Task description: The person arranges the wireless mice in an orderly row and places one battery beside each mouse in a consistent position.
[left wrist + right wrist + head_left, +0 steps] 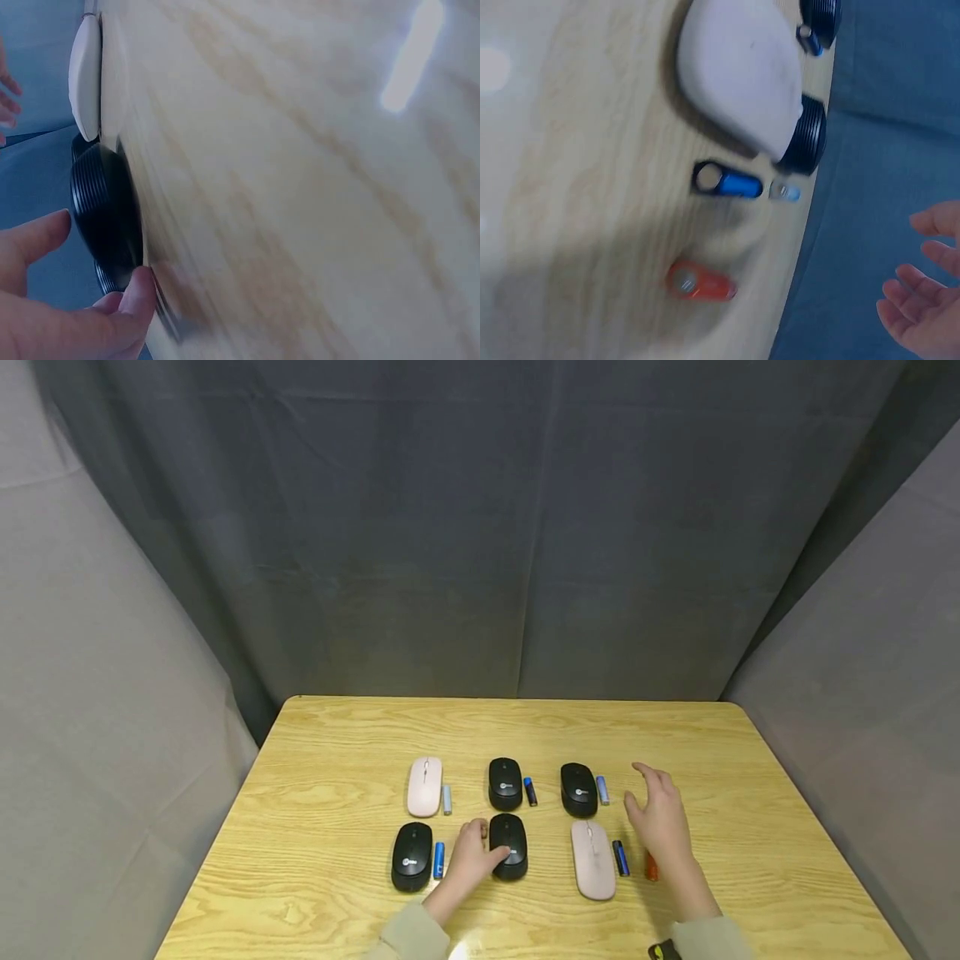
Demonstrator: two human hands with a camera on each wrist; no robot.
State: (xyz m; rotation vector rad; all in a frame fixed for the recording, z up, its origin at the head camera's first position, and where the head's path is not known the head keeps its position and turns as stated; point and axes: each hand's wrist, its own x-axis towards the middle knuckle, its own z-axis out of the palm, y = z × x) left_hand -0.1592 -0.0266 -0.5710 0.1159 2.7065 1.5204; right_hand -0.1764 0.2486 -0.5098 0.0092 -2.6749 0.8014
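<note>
My left hand [471,857] is at the front middle black mouse [508,847]. Its thumb overlaps the mouse's near left part, and the other fingers are by its left side. In the left wrist view, one finger [46,234] is just off the black mouse [105,202], and another fingertip is low at its base by the table. My right hand [663,818] hovers with spread fingers and holds nothing. Beneath it an orange battery [651,867] lies on the table. Left of that are a black-and-blue battery [621,858] and a pale pink mouse [592,860].
Behind stand a pink mouse [425,787] and two black mice, one at the middle [506,783] and one further right [579,790], each with a battery at its right. At front left are another black mouse [412,856] and a blue battery [438,860]. Curtains surround the wooden table [300,827].
</note>
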